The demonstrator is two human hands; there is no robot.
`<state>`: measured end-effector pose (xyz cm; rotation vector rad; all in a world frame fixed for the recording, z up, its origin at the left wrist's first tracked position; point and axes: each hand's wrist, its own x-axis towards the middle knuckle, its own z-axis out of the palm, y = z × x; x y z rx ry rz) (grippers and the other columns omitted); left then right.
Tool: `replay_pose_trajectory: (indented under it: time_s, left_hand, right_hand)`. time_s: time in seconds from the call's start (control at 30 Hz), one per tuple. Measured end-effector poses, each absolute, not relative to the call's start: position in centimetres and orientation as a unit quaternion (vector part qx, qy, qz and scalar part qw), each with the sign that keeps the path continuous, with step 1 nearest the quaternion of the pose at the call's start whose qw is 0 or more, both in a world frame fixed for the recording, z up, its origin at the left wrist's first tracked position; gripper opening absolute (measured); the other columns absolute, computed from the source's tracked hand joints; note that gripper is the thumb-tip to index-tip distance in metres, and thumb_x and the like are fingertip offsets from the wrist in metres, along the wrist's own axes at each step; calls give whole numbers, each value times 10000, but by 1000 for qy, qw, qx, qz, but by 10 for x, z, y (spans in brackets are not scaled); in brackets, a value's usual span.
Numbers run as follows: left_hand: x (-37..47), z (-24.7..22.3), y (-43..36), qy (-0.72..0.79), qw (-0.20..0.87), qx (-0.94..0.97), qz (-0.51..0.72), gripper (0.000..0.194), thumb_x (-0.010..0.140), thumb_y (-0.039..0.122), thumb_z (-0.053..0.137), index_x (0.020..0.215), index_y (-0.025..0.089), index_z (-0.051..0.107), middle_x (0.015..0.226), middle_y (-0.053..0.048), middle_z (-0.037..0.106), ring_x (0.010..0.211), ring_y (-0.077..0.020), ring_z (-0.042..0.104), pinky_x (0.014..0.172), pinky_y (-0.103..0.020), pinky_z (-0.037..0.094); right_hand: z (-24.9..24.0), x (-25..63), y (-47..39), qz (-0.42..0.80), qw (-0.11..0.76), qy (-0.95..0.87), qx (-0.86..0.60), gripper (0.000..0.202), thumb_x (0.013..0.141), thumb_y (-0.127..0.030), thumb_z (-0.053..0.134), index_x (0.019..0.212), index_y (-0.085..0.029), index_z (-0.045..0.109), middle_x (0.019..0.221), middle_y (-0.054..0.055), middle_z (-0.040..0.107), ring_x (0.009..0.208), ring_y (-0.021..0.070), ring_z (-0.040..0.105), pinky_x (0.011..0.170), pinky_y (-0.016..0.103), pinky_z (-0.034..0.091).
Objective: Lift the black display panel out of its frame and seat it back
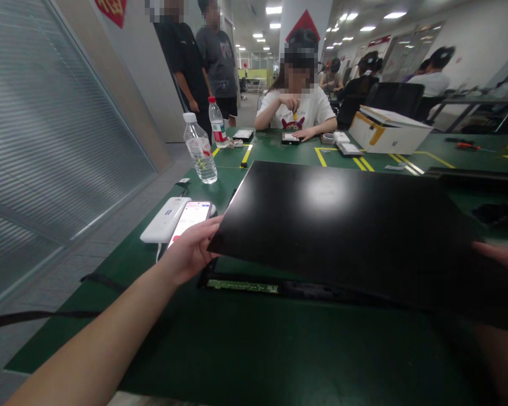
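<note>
A large, thin black panel with a glossy face is held up over the green table. My left hand grips its left edge, the fingers partly hidden behind it. At the right edge of the view, my right hand holds the panel's right side, most of the hand hidden. Beneath the panel, a dark frame with a green circuit strip lies on the table, largely covered by the panel.
Left of the panel are a phone, a white power bank and a water bottle. Across the table a seated person works on a small drive. A white box stands at the back right.
</note>
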<state>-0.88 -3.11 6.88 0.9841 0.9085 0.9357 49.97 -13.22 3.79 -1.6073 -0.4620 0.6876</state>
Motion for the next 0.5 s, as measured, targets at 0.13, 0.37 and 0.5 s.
replay_pose_trajectory:
  time_s: [0.13,0.37,0.5]
  left_hand:
    - [-12,77,-31,399,699,409,430,399,727,210,795,1123,165,791,827,-43,781,644,-182,716,581,-242,580]
    - [-15,89,-31,409,655,364,521,337,657,198,785,990,144,770,777,-30,762,596,-171,675,563,-253,593]
    - [-17,92,-34,415,604,394,554,434,628,268,781,1044,146,775,763,-35,741,577,-181,650,428,-234,517]
  right_hand:
    - [63,456,-122,289,593,-197,-725,229,586,-253,828,733,-307,662,859,70,776,970,348,769,806,486,705]
    - [56,452,-106,562,487,-204,-637,333,642,-256,752,974,-268,764,994,94,818,870,315,790,699,421,674]
    - [52,455,-103,539,519,-236,-620,398,678,-209,695,1067,-213,783,1067,129,812,864,230,783,700,282,644]
